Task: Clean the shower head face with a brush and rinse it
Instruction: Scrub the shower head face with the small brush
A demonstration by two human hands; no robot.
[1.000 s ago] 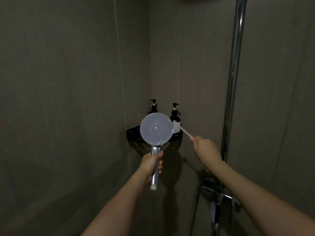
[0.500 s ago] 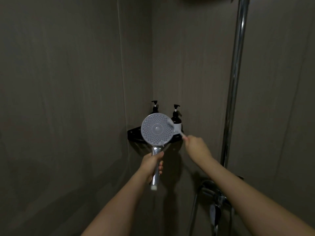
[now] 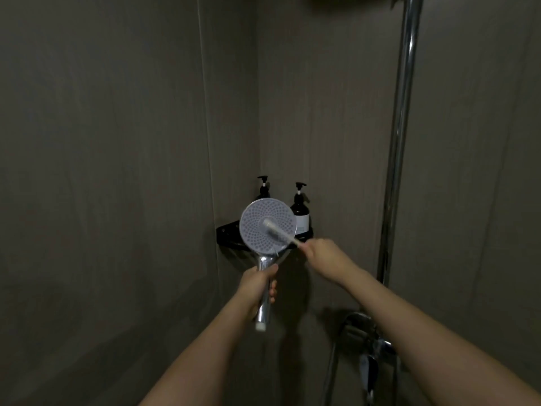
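Head view: the shower head point(image 3: 268, 227) is held upright in front of the corner shelf point(image 3: 227, 234), its chrome handle gripped by the left hand point(image 3: 257, 285). A white brush point(image 3: 279, 233) is pinched in the right hand point(image 3: 323, 257), and its head is laid across the middle of the round face. Two pump bottles point(image 3: 300, 208) are seen on the shelf behind. A chrome pipe point(image 3: 401, 127) is seen along the right wall.

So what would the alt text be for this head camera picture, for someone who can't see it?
In a dim shower corner, a person's left hand grips the handle of a round shower head while the right hand holds a white brush across its face. Behind stand two dark pump bottles on a black corner shelf; a chrome riser pipe runs up the right.
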